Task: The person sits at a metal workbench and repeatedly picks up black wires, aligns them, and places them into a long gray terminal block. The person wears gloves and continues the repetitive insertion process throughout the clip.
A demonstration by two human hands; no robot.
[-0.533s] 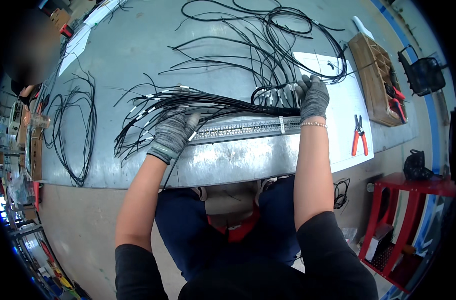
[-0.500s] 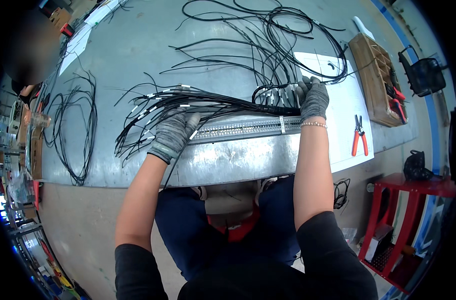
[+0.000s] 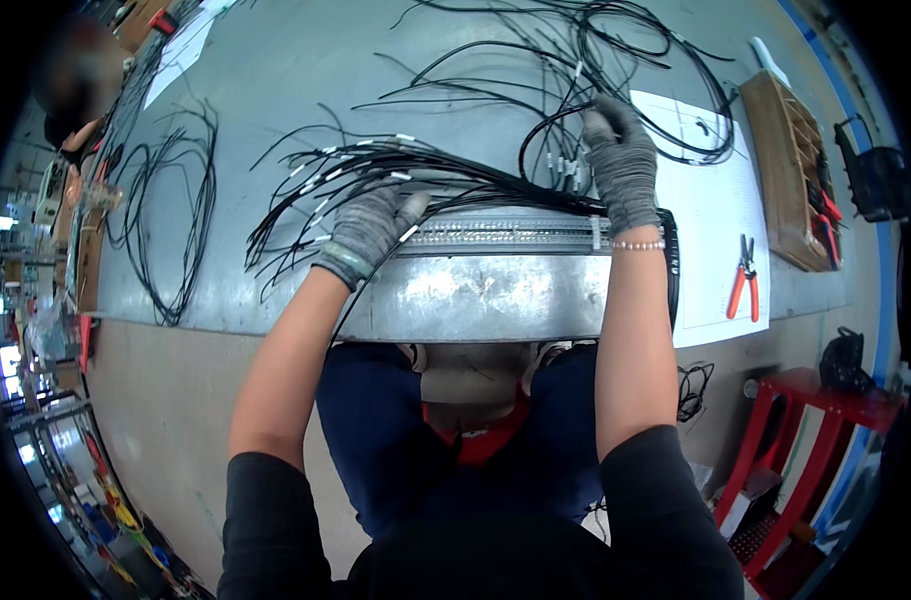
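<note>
My left hand, in a grey knit glove, is closed around a bundle of black wires with white label sleeves. Its fingers are partly hidden under the wires, and one labelled wire runs down past the thumb toward the table edge. My right hand, gloved too, has its fingers pinched on a black wire that arches up from the bundle's right part. Between the hands and the near edge lies a long terminal strip with a row of metal contacts. Black wires also curve down just right of my right wrist.
More loose black wires sprawl at the back; a wire coil lies left. On a white paper sheet at right rest red-handled wire strippers. Beyond stands a wooden compartment box with tools. A red stand is lower right.
My right hand has moved away from the strip's right end toward the back, raising a wire into an arch. My left hand keeps its place on the bundle. The whole view has shifted slightly.
</note>
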